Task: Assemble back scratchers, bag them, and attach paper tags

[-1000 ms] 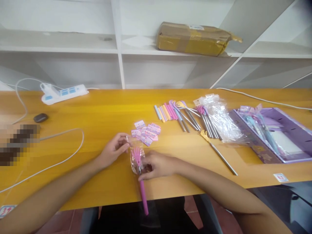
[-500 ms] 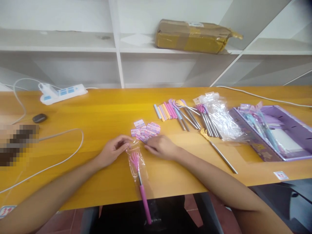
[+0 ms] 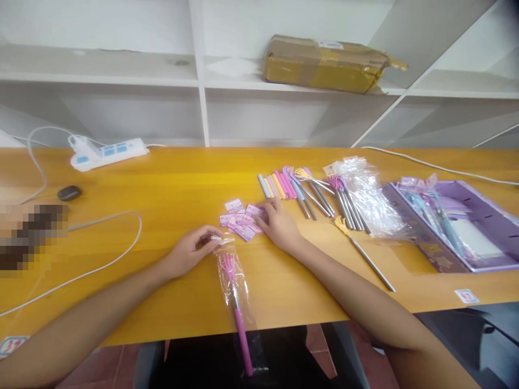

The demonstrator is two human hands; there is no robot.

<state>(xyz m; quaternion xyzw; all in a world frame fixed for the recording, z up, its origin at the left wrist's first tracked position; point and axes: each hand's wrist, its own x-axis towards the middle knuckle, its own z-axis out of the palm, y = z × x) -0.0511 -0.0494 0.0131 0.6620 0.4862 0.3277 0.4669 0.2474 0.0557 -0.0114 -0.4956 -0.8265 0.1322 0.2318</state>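
Note:
My left hand [image 3: 197, 249] pinches the top edge of a clear plastic bag [image 3: 243, 283]. Inside the bag lies a pink hand-shaped scratcher [image 3: 240, 329] with a metal shaft and a pink handle, its lower end past the table's front edge. Small printed cards [image 3: 244, 229] form a loose pile just beyond the bag. At the right side of that pile is my right hand [image 3: 278, 222], its thumb and fingers apart and touching the cards; no object shows in its grasp.
Coloured tubes [image 3: 278, 185], metal-shafted scratchers [image 3: 314, 194] and clear bags [image 3: 360, 189] lie at the back right, with one yellow-headed scratcher [image 3: 367, 256] nearer. A purple box [image 3: 446, 259] holds bagged items. A power strip [image 3: 117, 152] and cables lie left. A taped parcel [image 3: 324, 64] is shelved.
My right hand has moved up and right from the bag's mouth to the cards' right side, its fingers now more spread. The cards have shifted slightly. My left hand stays at the bag's top.

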